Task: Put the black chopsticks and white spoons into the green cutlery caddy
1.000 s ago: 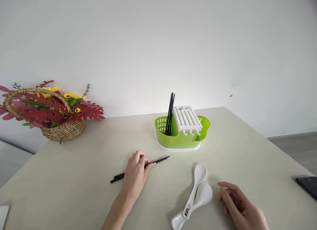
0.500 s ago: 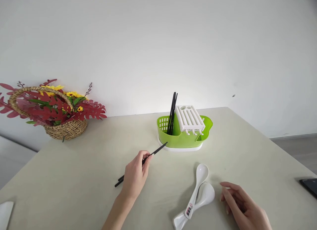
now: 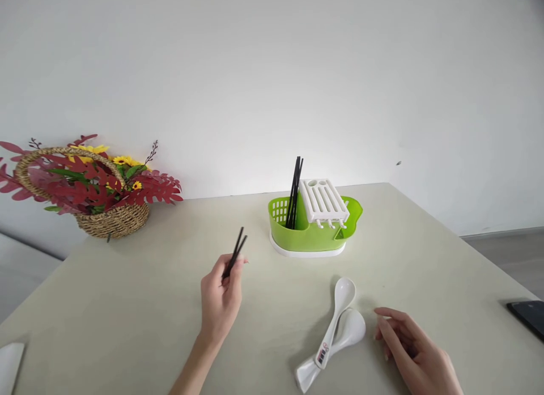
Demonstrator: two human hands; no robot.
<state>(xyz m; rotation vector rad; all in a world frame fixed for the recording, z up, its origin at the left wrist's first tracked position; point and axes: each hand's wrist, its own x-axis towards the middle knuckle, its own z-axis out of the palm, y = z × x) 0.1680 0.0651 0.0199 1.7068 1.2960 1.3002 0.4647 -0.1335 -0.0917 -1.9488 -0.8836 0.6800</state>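
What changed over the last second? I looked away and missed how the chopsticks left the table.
The left hand closed on the black chopsticks lying on the table and lifted them clear, swinging their tips up and away toward the wall. The right hand stayed resting open beside the two white spoons, which did not move. The green holder, its chopsticks and the flower basket are unchanged.

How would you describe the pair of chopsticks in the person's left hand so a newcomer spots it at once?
Start at the green cutlery drainer near the table's far edge, then look left and nearer. There the left hand holds a pair of black chopsticks tilted up off the table. Unlike the black chopsticks standing in the drainer, this pair is in a hand.
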